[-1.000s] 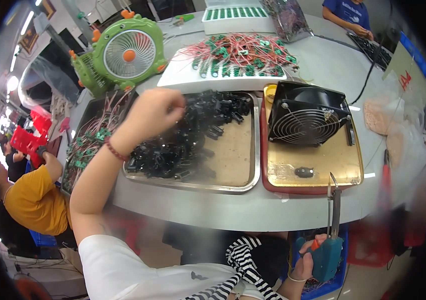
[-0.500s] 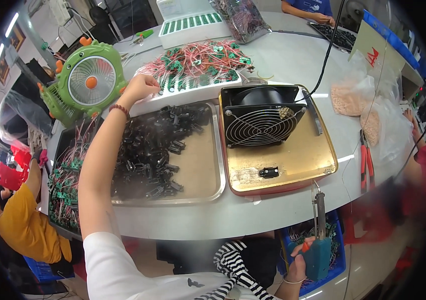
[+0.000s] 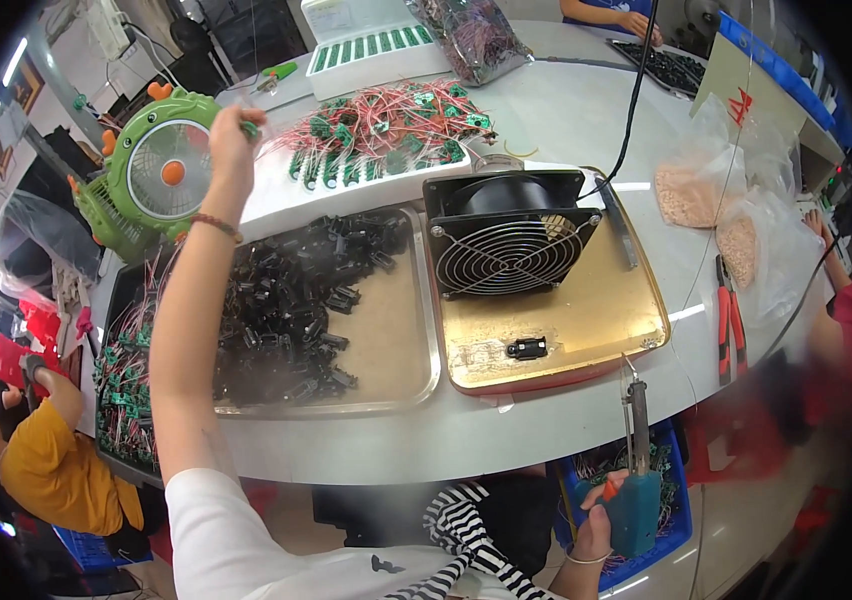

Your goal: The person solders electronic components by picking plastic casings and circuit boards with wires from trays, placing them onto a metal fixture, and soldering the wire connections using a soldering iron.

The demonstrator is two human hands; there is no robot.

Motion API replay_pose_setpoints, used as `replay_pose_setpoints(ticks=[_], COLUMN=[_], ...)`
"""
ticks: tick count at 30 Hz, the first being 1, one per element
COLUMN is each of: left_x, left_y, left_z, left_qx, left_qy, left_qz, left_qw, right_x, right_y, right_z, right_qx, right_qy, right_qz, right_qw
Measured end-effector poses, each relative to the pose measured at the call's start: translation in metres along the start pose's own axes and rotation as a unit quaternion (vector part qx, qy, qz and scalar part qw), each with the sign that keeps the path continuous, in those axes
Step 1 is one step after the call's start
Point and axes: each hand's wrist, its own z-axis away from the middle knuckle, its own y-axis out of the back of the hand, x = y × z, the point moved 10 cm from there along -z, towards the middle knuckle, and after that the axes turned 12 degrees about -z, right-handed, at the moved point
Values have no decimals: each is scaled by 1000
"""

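Observation:
My left hand is raised in front of the green fan, closed on a small green circuit board; thin wires seem to trail from it. Just right of it, a white foam tray bears a heap of green boards with red and white wires. Low on the right, my right hand grips the teal handle of a soldering gun. Its tip points up beside the front edge of a gold tray. One black plastic part lies in that tray, apart from both hands.
A metal tray of black plastic parts sits under my left forearm. A black square fan stands in the gold tray. Red-handled pliers and bags of beige pieces lie right. Other people work around the table.
My left hand has lifted from the foam tray and moved left, in front of the green fan, with a small circuit board. My right hand keeps hold of the soldering gun.

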Motion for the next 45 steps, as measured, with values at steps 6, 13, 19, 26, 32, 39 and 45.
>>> replay_pose_setpoints(ticks=[6,13,19,26,32,39,45], left_x=[65,100,64,72,75,75,96], left_y=[-13,-60,-88,-113,-107,-99,-106], left_z=[71,273,338,371,368,350,308], left_qx=[-194,-394,-468,-510,-504,-554,-550], left_qy=[-65,-208,-368,-456,-404,-246,-107], left_qz=[-195,-393,-479,-427,-410,-377,-309], left_qw=[959,804,645,591,644,701,768], right_x=[11,13,8,-3,-12,-18,-19], right_y=[2,1,-10,-5,-12,-20,-20], right_z=[-1,1,-3,3,0,-8,-8], right_qx=[-10,50,15,26,16,16,32], right_qy=[-29,-38,-40,-22,-18,-11,-12], right_qz=[-21,-80,-72,-55,-25,13,-5], right_qw=[999,995,996,998,999,1000,999])
